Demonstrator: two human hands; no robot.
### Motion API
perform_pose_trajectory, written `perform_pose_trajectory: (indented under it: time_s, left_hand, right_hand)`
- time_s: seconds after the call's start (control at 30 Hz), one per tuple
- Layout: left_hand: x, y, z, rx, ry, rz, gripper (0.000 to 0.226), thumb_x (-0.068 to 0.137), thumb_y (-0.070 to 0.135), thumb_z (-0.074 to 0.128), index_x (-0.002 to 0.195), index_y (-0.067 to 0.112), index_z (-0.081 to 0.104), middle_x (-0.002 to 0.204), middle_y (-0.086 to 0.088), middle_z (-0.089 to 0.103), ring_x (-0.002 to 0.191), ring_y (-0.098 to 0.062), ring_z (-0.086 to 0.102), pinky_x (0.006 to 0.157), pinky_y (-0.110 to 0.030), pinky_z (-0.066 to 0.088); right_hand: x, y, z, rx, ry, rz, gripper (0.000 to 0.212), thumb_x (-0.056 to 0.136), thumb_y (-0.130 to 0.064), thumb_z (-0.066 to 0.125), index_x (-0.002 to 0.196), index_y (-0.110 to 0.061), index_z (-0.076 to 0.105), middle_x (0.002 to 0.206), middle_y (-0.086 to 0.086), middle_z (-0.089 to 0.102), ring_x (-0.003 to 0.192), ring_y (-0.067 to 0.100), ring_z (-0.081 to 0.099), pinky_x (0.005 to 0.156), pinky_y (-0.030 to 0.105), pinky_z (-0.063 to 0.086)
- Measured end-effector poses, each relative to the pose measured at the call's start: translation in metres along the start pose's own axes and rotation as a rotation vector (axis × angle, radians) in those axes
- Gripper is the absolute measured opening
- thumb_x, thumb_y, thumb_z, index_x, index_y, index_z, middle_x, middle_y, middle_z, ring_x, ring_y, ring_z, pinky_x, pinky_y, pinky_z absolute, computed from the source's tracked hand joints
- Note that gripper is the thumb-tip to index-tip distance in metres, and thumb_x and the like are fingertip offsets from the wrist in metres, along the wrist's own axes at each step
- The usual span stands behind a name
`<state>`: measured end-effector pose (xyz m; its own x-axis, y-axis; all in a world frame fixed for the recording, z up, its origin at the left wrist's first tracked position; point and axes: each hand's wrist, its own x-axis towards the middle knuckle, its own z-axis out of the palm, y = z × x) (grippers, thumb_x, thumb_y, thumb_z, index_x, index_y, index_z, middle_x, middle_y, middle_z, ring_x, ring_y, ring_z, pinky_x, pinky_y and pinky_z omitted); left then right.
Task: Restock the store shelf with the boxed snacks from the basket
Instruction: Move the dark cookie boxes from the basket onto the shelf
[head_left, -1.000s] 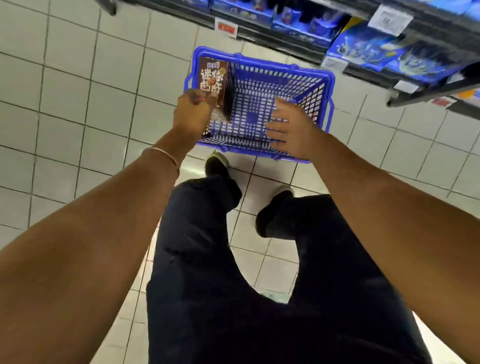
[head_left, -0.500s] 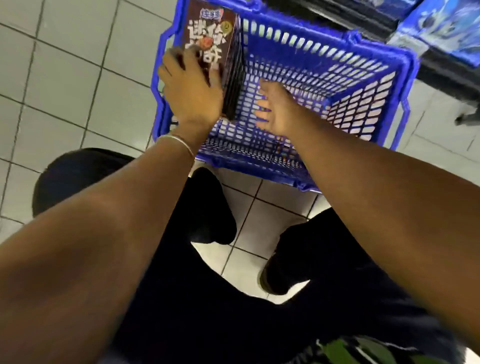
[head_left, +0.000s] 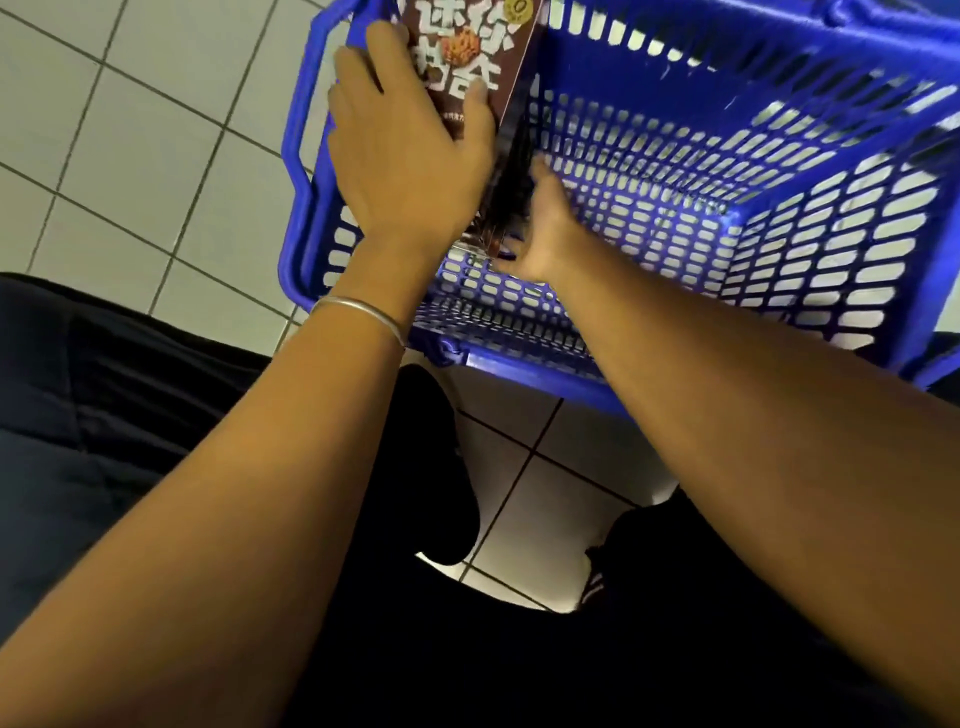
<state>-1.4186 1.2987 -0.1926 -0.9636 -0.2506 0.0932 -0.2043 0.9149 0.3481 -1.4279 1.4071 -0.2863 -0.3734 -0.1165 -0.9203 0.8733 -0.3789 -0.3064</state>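
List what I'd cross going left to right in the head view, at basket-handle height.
floor tiles → basket handle → left hand → right hand → basket's right mesh wall. The snack boxes overlap both hands, so they are left out.

We see the view drop much closer to the blue basket (head_left: 519, 366), which has grown from a small shape ahead to fill the upper frame, and the shelf that ran along the top a second ago has left the picture. The left hand (head_left: 410, 150) has slid up from the near corner of the brown snack box (head_left: 467, 57) and now lies across its front, thumb on the printed face, fingers (head_left: 358, 67) at its left edge. The right hand (head_left: 540, 228), which hovered spread above the basket floor, has dipped to the foot of the box's dark side, thumb against it, its other fingers hidden from us.
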Motion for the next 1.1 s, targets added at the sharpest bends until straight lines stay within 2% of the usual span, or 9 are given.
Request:
perform_pose_trajectory:
  time_s: [0.1, 0.27, 0.33, 0.43, 0.5, 0.6, 0.8, 0.97, 1.1]
  left_hand:
    - [-0.006, 0.006, -0.001, -0.245, -0.073, 0.002, 0.067, 0.092, 0.060, 0.057, 0.139, 0.013, 0.045, 0.127, 0.005, 0.065, 0.106, -0.013, 0.066, 0.071, -0.017, 0.045]
    - [0.018, 0.001, -0.012, -0.528, -0.376, -0.356, 0.068, 0.076, 0.058, 0.084, 0.125, 0.017, 0.059, 0.117, 0.010, 0.074, 0.104, -0.011, 0.073, 0.093, -0.028, 0.057]
    - [0.025, -0.004, -0.018, -0.665, -0.496, -0.400, 0.047, 0.076, 0.047, 0.090, 0.104, 0.019, 0.066, 0.095, 0.013, 0.080, 0.085, -0.005, 0.078, 0.079, -0.022, 0.060]
    - [0.023, 0.000, -0.022, -0.679, -0.620, -0.384, 0.057, 0.074, 0.052, 0.090, 0.111, 0.018, 0.063, 0.100, 0.011, 0.081, 0.089, -0.008, 0.078, 0.083, -0.026, 0.062]
    - [0.020, 0.005, -0.021, -0.639, -0.657, -0.394, 0.089, 0.068, 0.063, 0.088, 0.134, 0.015, 0.053, 0.129, 0.003, 0.070, 0.110, -0.016, 0.071, 0.101, -0.036, 0.056]
    - [0.016, 0.008, -0.015, -0.659, -0.643, -0.393, 0.101, 0.066, 0.067, 0.086, 0.142, 0.016, 0.045, 0.139, 0.000, 0.062, 0.119, -0.020, 0.066, 0.102, -0.039, 0.054]
    - [0.013, 0.011, -0.015, -0.711, -0.731, -0.427, 0.100, 0.061, 0.065, 0.092, 0.138, 0.013, 0.054, 0.122, -0.002, 0.074, 0.098, -0.016, 0.077, 0.073, -0.029, 0.065]
    - [0.010, 0.011, -0.012, -0.939, -0.921, -0.408, 0.058, 0.091, 0.065, 0.068, 0.118, 0.014, 0.067, 0.097, 0.000, 0.083, 0.088, -0.020, 0.081, 0.065, -0.031, 0.064]
    - [0.020, 0.001, -0.012, -0.989, -0.919, -0.448, 0.056, 0.094, 0.065, 0.065, 0.119, 0.015, 0.066, 0.105, -0.002, 0.082, 0.098, -0.023, 0.080, 0.076, -0.035, 0.063]
  right_hand:
    - [-0.002, 0.000, 0.001, 0.065, -0.131, -0.028, 0.070, 0.100, -0.067, 0.029, 0.106, -0.010, 0.068, 0.094, 0.012, 0.078, 0.067, 0.025, 0.075, 0.049, 0.033, 0.057]
    - [0.004, -0.006, -0.007, 0.148, -0.095, 0.002, 0.090, 0.087, -0.085, 0.029, 0.147, -0.020, 0.049, 0.145, 0.015, 0.055, 0.113, 0.036, 0.060, 0.084, 0.056, 0.050]
    - [0.001, -0.007, -0.012, 0.147, -0.075, -0.011, 0.095, 0.083, -0.089, 0.032, 0.155, -0.026, 0.036, 0.158, 0.010, 0.040, 0.136, 0.039, 0.045, 0.099, 0.072, 0.035]
    - [-0.004, -0.007, -0.016, 0.178, -0.164, -0.056, 0.096, 0.081, -0.091, 0.032, 0.152, -0.026, 0.039, 0.152, 0.010, 0.046, 0.130, 0.038, 0.051, 0.079, 0.078, 0.043]
    - [-0.005, -0.005, -0.018, 0.164, -0.210, -0.062, 0.098, 0.079, -0.093, 0.029, 0.150, -0.026, 0.045, 0.155, 0.011, 0.044, 0.137, 0.037, 0.045, 0.090, 0.079, 0.036]
    - [-0.008, -0.003, -0.020, 0.133, -0.241, -0.068, 0.105, 0.075, -0.096, 0.028, 0.153, -0.026, 0.042, 0.161, 0.012, 0.035, 0.147, 0.042, 0.031, 0.105, 0.081, 0.014]
    - [-0.011, -0.004, -0.022, 0.111, -0.329, -0.066, 0.105, 0.076, -0.096, 0.025, 0.147, -0.022, 0.051, 0.155, 0.016, 0.042, 0.145, 0.045, 0.033, 0.106, 0.082, 0.006]
    - [-0.008, -0.002, -0.026, 0.174, -0.335, -0.061, 0.100, 0.082, -0.089, 0.026, 0.150, -0.019, 0.045, 0.161, 0.015, 0.033, 0.148, 0.046, 0.026, 0.110, 0.081, 0.001]
    - [-0.012, -0.009, -0.030, 0.172, -0.442, -0.093, 0.109, 0.072, -0.096, 0.034, 0.151, -0.022, 0.044, 0.161, 0.017, 0.032, 0.147, 0.048, 0.027, 0.102, 0.087, 0.003]
